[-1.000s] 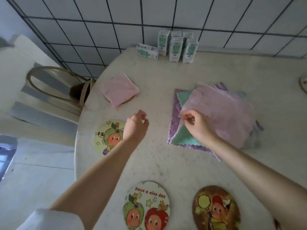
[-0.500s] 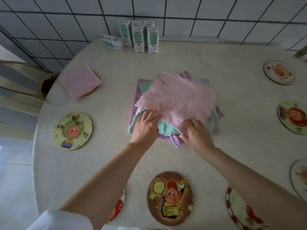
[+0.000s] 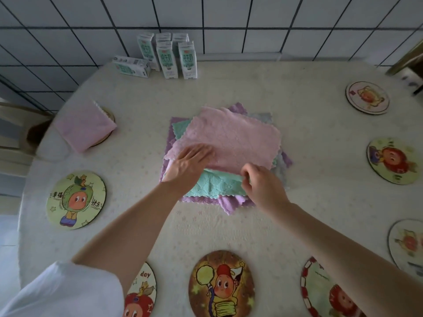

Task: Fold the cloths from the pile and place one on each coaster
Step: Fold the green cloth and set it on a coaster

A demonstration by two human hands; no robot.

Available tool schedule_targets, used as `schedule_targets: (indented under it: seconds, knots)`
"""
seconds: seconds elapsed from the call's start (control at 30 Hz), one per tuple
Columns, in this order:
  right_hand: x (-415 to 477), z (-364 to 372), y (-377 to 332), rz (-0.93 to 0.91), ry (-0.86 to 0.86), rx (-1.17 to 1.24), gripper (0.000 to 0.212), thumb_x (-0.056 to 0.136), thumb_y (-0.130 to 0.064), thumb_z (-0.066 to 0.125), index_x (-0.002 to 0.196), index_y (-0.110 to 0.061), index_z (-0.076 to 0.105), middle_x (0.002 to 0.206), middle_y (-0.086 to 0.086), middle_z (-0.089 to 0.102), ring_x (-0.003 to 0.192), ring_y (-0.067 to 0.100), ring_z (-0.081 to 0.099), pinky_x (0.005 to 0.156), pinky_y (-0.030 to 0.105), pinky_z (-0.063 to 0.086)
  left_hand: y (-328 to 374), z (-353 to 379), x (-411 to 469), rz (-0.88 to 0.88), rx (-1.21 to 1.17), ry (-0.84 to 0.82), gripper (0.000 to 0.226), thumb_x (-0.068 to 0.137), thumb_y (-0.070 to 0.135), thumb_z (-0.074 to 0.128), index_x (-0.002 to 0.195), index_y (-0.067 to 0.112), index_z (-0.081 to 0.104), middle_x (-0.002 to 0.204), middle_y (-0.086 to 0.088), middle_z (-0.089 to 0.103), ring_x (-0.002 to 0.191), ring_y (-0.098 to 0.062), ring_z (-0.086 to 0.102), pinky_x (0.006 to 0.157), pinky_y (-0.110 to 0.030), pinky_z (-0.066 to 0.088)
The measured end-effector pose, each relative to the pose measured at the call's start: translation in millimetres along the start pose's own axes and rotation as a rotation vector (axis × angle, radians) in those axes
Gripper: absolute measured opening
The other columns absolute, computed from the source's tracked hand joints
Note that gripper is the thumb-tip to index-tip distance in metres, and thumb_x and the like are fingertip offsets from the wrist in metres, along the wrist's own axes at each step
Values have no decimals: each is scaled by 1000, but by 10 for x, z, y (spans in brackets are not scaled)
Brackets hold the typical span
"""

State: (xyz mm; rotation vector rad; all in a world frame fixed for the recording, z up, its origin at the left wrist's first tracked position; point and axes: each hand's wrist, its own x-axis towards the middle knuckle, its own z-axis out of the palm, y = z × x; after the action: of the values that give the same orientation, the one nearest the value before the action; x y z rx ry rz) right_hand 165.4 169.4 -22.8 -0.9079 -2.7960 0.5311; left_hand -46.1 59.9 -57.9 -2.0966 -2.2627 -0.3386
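At frame centre, my left hand (image 3: 190, 165) lies flat on the pink cloth (image 3: 233, 138); my right hand (image 3: 263, 188) pinches its near edge. Light and limp, I reckon: take corners.

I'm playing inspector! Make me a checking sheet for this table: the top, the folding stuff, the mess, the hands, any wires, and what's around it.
Surface: table under a pale cover.
Job's things: pile of cloths in the middle, pink cloth on top, teal cloth under it; folded pink cloth on a coaster at the far left; seven more coasters are bare, such as the green coaster.
Clutter: milk cartons by the wall, one lying down.
Hands: left hand lies flat on the pink cloth; right hand pinches its near edge.
Cables: nothing seen.
Surroundings: tiled wall behind; chair at the left.
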Motion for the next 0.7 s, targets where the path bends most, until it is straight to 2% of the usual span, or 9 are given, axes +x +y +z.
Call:
schedule_targets:
  seconds: [0.1,0.17,0.23,0.3,0.37,0.5,0.6,0.67,0.7]
  knots:
    - [125,-205,26,12,105,34,5,88,-7,58,86,-11,55,62,-2,58,50,13,49,43,24,32,-80,-49,42,-10,6,52,56,75,-11,63,128,7,58,129,-9,61,118,-26,59,106,-38,38]
    - [232,-366,52,27,170,34,1,89,-10,58,90,-11,58,65,-1,62,48,12,49,43,24,38,-138,-107,61,-79,4,71,56,75,-14,62,127,8,59,127,-9,62,111,-27,63,96,-44,50]
    - [358,-518,75,20,207,49,7,90,-12,58,97,-10,60,76,2,69,55,18,59,47,27,46,-186,-245,80,-257,-50,27,49,86,-8,56,128,16,59,130,-4,60,108,-27,64,85,-45,56]
    - [514,-636,124,53,210,55,13,90,-14,59,102,-10,63,87,6,72,68,26,66,57,33,53,-250,-416,130,-494,-146,-22,35,96,11,48,123,28,61,128,1,62,101,-26,65,79,-39,57]
    - [667,-744,151,91,188,31,12,90,-19,58,98,-14,66,84,11,72,72,33,66,62,40,54,-305,-593,210,-668,-264,-62,31,98,23,44,121,35,61,122,0,66,94,-26,66,77,-34,56]
    - [866,-1025,58,72,242,22,11,91,-20,56,90,-13,63,73,13,68,62,34,61,55,41,52,-348,-885,407,-677,-551,-16,35,97,15,45,126,25,61,113,-8,68,71,-21,63,65,-27,53]
    - [989,-1254,-96,70,320,106,12,93,-21,54,92,-11,60,73,13,66,60,32,60,55,41,52,-383,-1146,488,-720,-686,70,31,97,12,47,124,18,63,112,-9,68,87,-26,66,78,-33,57]
    - [1058,-1360,-222,35,337,196,13,95,-19,52,93,-8,58,73,12,65,60,31,60,56,43,52,-421,-1337,489,-780,-773,151,31,96,8,48,122,16,63,107,-5,65,83,-22,65,78,-41,58]
    - [1086,-1404,-294,10,347,223,13,95,-17,51,94,-6,58,74,11,64,61,29,60,58,42,52,-439,-1435,477,-801,-813,203,31,96,5,48,121,14,64,105,-5,63,83,-21,64,76,-40,59]
